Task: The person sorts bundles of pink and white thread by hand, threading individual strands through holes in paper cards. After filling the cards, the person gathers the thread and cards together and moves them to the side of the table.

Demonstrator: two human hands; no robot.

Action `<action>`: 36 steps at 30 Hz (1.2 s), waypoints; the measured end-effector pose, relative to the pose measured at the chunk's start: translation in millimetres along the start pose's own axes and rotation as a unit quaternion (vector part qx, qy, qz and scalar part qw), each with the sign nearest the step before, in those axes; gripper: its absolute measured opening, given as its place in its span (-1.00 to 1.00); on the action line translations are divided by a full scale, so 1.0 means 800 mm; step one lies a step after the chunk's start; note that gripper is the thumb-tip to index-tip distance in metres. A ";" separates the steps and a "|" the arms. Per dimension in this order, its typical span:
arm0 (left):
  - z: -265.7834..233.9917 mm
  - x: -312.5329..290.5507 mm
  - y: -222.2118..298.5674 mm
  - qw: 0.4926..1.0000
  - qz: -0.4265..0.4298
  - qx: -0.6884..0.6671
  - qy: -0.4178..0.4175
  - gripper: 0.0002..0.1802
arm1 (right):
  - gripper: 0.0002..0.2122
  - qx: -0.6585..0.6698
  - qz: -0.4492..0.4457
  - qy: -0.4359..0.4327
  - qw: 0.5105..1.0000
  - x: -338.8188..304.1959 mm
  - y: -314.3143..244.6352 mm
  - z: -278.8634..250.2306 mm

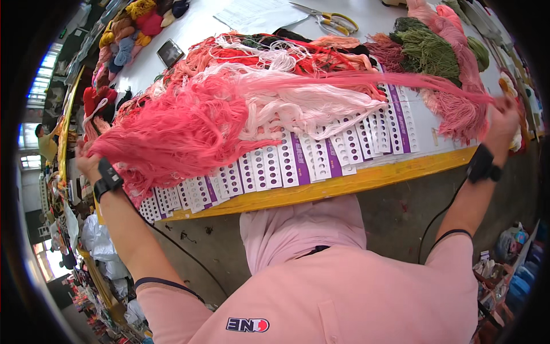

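A big loose bundle of deep pink embroidery thread (183, 129) lies over the left half of the table. At its left end my left hand (87, 162) is closed on the thread, its fingers partly hidden. Far to the right, my right hand (504, 114) grips the other end of a thin pink strand (366, 80), stretched taut across the pile. Beneath the strand lie pale pink thread (321, 106) and a tangle of red and coral thread (215, 54). Along the near edge, a row of white and purple cards with punched holes (269, 166) peeks out from under the thread.
Scissors with yellow handles (338, 24) and a paper sheet (260, 14) lie at the back. A dark phone-like device (170, 53) sits at the back left. Green thread (427, 49) and dusty-pink skeins (464, 63) lie right. The table has a yellow front edge (401, 172).
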State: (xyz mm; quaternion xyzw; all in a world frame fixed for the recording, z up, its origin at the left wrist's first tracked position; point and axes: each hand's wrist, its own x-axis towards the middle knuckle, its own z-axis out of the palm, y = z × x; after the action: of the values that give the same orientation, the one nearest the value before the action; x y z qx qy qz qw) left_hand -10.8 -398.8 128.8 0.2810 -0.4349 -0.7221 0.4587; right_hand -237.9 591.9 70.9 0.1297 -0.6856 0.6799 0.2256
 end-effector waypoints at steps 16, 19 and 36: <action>0.195 -0.494 -0.264 0.791 -0.430 0.283 -0.332 -0.76 | -0.86 -0.225 -0.086 -0.433 0.868 -0.169 0.018 0.366; 0.193 -0.500 -0.265 0.781 -0.416 0.304 -0.352 -0.76 | -0.86 -0.267 -0.028 -0.291 0.918 -0.138 0.035 0.343; 0.200 -0.531 -0.274 0.802 -0.306 0.364 -0.362 -0.87 | -0.93 -0.069 0.075 -0.581 0.807 -0.192 0.015 0.383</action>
State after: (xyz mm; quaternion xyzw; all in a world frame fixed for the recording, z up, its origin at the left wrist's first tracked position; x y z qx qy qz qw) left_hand -52.3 90.0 11.5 0.2638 -0.6915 -0.6629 -0.1133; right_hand -151.8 269.0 -6.0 0.4328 -0.7413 0.4429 -0.2587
